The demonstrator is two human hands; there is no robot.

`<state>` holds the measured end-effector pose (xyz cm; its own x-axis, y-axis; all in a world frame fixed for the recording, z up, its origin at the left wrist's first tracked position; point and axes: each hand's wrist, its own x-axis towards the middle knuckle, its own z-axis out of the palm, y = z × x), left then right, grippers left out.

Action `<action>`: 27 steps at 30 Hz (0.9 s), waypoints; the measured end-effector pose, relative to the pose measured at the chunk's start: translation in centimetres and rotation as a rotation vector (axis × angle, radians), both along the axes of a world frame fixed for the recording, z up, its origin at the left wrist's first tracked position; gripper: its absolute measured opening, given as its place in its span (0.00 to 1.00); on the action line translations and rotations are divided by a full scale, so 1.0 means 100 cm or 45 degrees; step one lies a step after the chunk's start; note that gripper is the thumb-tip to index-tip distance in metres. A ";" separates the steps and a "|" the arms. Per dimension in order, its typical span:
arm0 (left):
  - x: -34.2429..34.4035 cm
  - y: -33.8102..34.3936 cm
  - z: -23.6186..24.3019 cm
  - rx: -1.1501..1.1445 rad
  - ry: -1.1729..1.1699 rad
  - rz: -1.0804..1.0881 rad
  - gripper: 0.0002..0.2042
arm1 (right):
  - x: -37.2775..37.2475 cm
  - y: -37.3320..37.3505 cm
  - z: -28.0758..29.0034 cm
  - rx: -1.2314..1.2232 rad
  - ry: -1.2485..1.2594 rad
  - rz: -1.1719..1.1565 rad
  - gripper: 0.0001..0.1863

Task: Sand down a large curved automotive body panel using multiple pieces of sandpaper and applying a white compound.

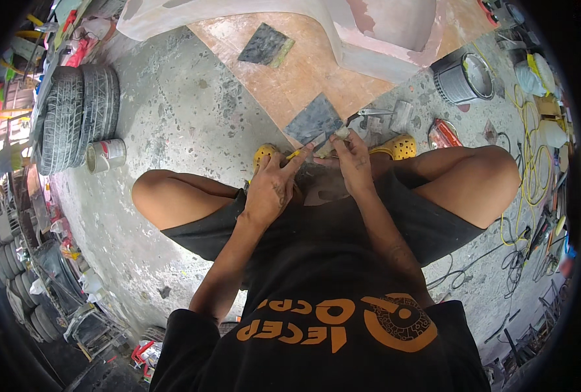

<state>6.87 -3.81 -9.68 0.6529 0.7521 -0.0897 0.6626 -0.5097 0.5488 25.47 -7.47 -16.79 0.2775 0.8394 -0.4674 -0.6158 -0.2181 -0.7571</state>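
Note:
Between my crossed legs, my left hand (271, 183) has its fingers closed on a slim yellow tool (294, 154), with what looks like a flat metal blade beside the fingertips. My right hand (350, 160) pinches a small pale, rough piece (340, 133) close to that blade. Just beyond both hands, a dark grey mottled square piece (311, 116) lies on the corner of a tan board (232, 46). A second grey square (261, 42) lies farther back on the board, beneath a pale moulded shell (375, 55). What is under my fingers is partly hidden.
Tyres (75, 117) and a small can (106, 155) stand at left. At right are a metal bucket (447, 81), a putty knife (374, 112), a red tin (442, 134) and tangled hoses (526, 196). My yellow clogs (403, 147) show beside my hands.

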 end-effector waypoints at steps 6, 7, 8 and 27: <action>-0.002 0.001 -0.014 -0.015 -0.031 0.054 0.30 | -0.001 0.000 -0.001 0.026 -0.011 0.030 0.12; -0.003 0.005 -0.015 -0.042 -0.051 0.052 0.30 | -0.001 0.000 -0.003 0.041 -0.018 0.017 0.12; -0.004 0.008 -0.016 -0.068 -0.071 0.050 0.31 | -0.001 0.000 -0.004 0.056 -0.025 0.003 0.11; -0.008 0.034 -0.012 -0.117 -0.039 0.014 0.26 | 0.003 0.001 -0.006 0.082 -0.049 0.057 0.13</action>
<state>6.06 -0.41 -10.89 0.6480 0.7489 -0.1387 0.6500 -0.4488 0.6132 25.76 -7.33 -17.39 0.2558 0.8794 -0.4016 -0.5770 -0.1944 -0.7933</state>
